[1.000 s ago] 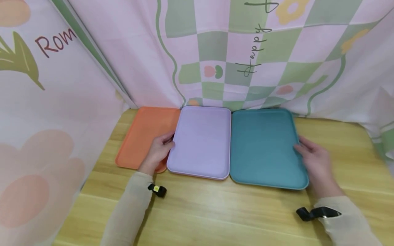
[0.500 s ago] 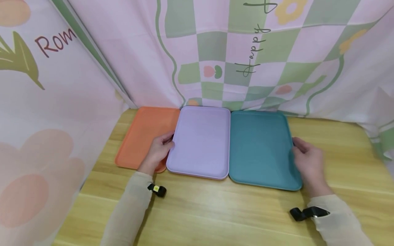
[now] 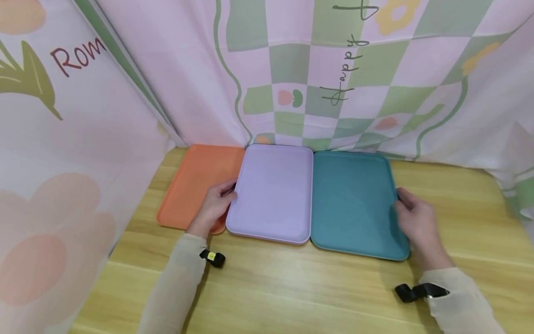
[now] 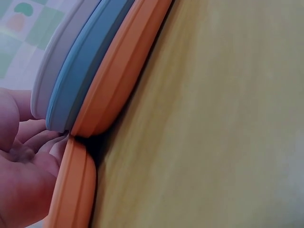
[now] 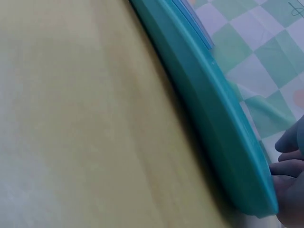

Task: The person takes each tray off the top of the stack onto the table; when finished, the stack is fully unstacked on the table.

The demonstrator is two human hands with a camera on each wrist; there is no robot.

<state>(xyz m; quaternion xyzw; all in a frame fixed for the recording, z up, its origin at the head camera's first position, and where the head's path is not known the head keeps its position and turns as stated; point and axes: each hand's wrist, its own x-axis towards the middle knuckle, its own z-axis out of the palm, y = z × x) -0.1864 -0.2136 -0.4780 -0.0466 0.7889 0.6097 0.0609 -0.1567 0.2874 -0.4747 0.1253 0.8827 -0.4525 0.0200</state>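
Observation:
A light purple tray (image 3: 271,192) tops a stack in the middle; the left wrist view shows a blue tray (image 4: 80,71) and an orange tray (image 4: 118,71) under it. My left hand (image 3: 214,202) holds the stack's left edge, thumb at the purple rim and fingers along the side. Another orange tray (image 3: 189,185) lies flat to the left, partly beneath that hand. To the stack's right, side against it, sits a teal tray (image 3: 354,204), close down on the table in the right wrist view. My right hand (image 3: 417,222) grips its right edge, thumb on the rim.
The wooden table (image 3: 267,287) spreads in front of the trays and to their right. A checkered cloth (image 3: 288,93) hangs right behind them, and a flowered cloth (image 3: 83,139) borders the left side. Both wrists carry black camera straps (image 3: 421,291).
The teal tray has come down to the table and slid slightly left against the stack, my right hand moving with it. The left hand and the purple stack have stayed in place.

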